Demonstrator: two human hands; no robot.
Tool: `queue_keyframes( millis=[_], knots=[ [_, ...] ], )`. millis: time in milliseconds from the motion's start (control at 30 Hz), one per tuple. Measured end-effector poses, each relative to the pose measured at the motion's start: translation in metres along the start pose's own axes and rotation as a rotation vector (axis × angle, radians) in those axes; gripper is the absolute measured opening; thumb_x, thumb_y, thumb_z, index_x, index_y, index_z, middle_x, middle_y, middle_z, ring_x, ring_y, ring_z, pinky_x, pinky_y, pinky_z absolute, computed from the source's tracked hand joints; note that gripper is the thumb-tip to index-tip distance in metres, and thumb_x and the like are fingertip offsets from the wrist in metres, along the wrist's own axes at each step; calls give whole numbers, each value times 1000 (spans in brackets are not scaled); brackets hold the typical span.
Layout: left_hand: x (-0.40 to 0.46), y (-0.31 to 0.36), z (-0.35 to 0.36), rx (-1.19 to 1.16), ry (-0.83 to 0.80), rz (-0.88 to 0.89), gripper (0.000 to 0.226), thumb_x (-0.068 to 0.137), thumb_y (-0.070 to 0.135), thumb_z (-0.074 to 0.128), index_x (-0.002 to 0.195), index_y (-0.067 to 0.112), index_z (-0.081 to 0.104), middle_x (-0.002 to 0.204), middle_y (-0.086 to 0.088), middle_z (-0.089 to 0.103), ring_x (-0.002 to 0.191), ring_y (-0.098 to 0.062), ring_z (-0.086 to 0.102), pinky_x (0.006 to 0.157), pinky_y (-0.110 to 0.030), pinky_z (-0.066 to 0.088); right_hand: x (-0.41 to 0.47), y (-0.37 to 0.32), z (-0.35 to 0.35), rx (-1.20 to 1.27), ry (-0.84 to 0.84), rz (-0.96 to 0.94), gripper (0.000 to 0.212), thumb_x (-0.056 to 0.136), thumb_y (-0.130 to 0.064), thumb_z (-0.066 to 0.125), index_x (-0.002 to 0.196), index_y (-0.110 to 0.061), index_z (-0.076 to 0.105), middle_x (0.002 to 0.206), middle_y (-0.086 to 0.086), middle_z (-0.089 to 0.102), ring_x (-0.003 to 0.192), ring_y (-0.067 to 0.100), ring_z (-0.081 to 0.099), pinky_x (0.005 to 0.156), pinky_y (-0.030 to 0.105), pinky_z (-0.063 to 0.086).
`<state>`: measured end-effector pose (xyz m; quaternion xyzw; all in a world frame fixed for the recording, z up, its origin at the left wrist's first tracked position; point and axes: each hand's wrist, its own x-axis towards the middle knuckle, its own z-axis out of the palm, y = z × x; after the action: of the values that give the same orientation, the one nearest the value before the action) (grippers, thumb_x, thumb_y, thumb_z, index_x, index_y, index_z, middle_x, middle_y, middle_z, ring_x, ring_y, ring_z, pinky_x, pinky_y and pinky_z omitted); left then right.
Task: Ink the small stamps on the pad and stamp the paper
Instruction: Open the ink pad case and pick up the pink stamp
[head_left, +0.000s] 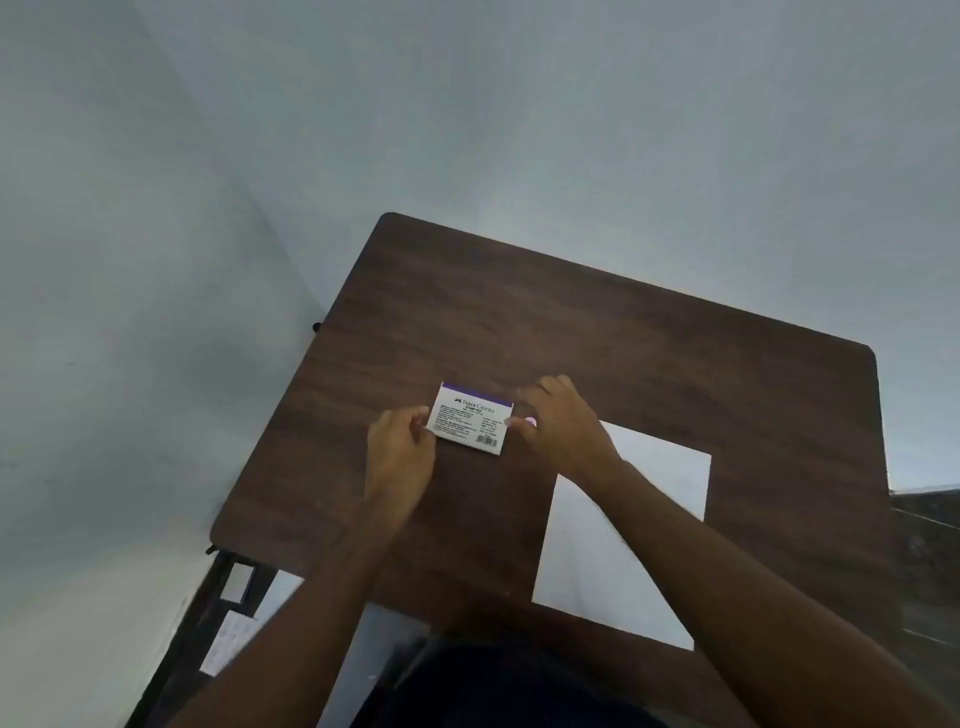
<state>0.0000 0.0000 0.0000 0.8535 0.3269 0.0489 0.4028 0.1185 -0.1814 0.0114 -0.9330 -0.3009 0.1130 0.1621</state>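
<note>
Dark wood-grain table (623, 338) carries a boxed stamp pad (471, 420), white with a purple band along its far edge, lying flat near the middle with its printed label facing up. A person's left hand (399, 457) meets the box's left short end, fingers curled narrowly against that edge, while the right hand (563, 428) closes on the right short end, fingertips (514, 422) touching the corner. The box's long axis runs left to right between the two hands, so each hand holds one end and neither is clearly nearer. A small pink object shows by the right thumb; whether it is a stamp cannot be told. White paper (670, 467) lies on the table near the right forearm, partly covered by it, and appears unmarked. The pad appears shut inside its packaging, so opening it seems the step in hand, with inking and stamping not yet begun.
</note>
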Motion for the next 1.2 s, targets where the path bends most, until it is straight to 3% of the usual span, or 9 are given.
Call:
queue_keyframes(
  millis=[233, 467, 600, 767, 1033, 1200],
  knots=[
    [10, -16, 13, -46, -82, -118, 43, 86, 7, 58, 129, 7, 56, 121, -11, 59, 111, -24, 56, 102, -39, 44, 28, -27, 34, -151, -194, -131, 59, 78, -43, 71, 124, -10, 53, 124, 8, 54, 112, 23, 43, 92, 38, 42],
    [23, -23, 22, -65, -88, -108, 41, 85, 2, 53, 125, 7, 59, 116, -12, 59, 110, -24, 56, 99, -42, 46, 48, -35, 51, -284, -213, -134, 75, 69, -52, 75, 122, -4, 53, 119, 12, 55, 106, 27, 45, 89, 40, 42],
    [20, -24, 29, -15, -122, -40, 40, 85, 5, 53, 125, 9, 59, 117, -13, 58, 111, -26, 54, 97, -41, 47, 50, -33, 53, -289, -236, -148, 72, 67, -47, 78, 120, -4, 54, 116, 10, 53, 105, 26, 43, 88, 39, 42],
    [7, -31, 34, 75, -107, -36, 39, 88, 10, 54, 126, 10, 56, 118, -11, 56, 113, -24, 48, 91, -24, 37, 49, -32, 56, -298, -263, -209, 70, 66, -42, 79, 120, -6, 54, 119, 10, 51, 108, 27, 41, 89, 40, 41],
    [-7, -41, 29, 56, -102, -23, 42, 90, 11, 53, 131, 9, 51, 122, -10, 54, 115, -21, 46, 99, -31, 41, 47, -35, 59, -387, -277, -305, 61, 71, -40, 75, 118, -7, 59, 123, 12, 56, 116, 28, 43, 97, 46, 39],
    [-11, -46, 29, 18, -113, -40, 43, 91, 13, 51, 135, 11, 48, 124, -5, 52, 114, -17, 46, 99, -34, 44, 49, -32, 57, -399, -246, -333, 55, 70, -46, 66, 112, -10, 63, 113, 8, 60, 108, 23, 45, 94, 46, 38]
  ],
)
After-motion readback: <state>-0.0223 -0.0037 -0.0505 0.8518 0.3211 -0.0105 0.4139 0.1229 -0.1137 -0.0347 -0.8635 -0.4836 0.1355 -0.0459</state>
